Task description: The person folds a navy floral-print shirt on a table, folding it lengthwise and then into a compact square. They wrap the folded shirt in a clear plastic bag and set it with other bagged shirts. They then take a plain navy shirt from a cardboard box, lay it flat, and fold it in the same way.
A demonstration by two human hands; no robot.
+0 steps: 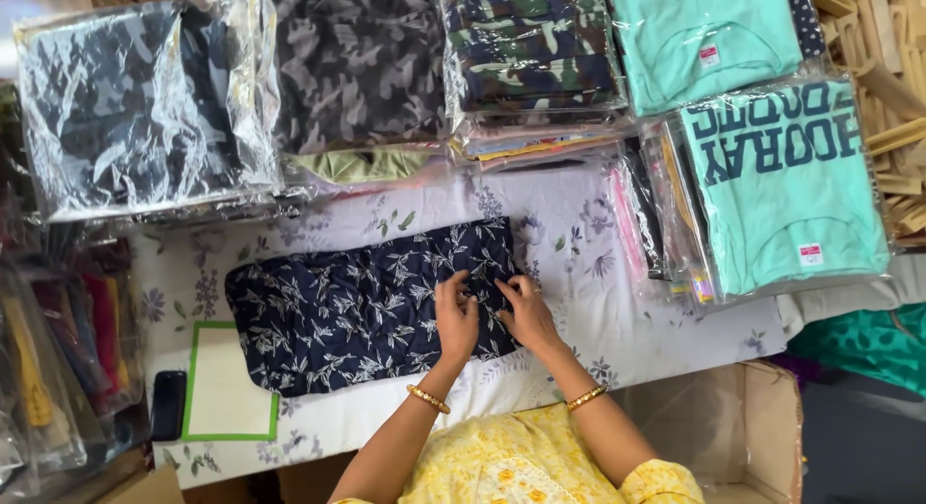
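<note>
A dark navy garment (357,306) with a white leaf print lies flat on a pale floral sheet (579,224). My left hand (455,316) and my right hand (526,309) both rest on its right end, fingers bent and pinching the cloth close together. Each wrist wears a gold bangle. My yellow sleeves show at the bottom edge.
Plastic-wrapped stacks of clothes ring the sheet: dark camouflage (135,108), grey camouflage (357,65), green camouflage (531,46), mint shirts (786,186). A white card with a green border (227,383) and a black phone (168,405) lie left. A cardboard box (743,427) stands lower right.
</note>
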